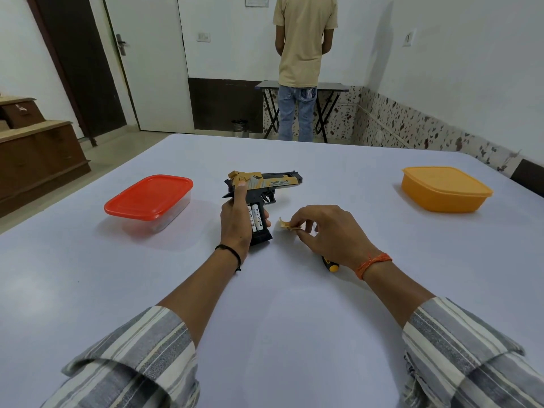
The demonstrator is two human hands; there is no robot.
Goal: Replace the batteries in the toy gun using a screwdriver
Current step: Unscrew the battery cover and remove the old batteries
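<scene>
The black and tan toy gun lies on its side on the white table, muzzle to the right. My left hand grips its handle. The handle's compartment is open and two white batteries sit inside. Just right of the handle, my right hand pinches a small tan battery cover between thumb and fingers, low over the table. A screwdriver with a black and yellow handle lies under my right wrist, mostly hidden.
A clear box with a red lid stands left of the gun. An orange lidded box sits at the far right. A person stands beyond the table at a small folding table, back turned.
</scene>
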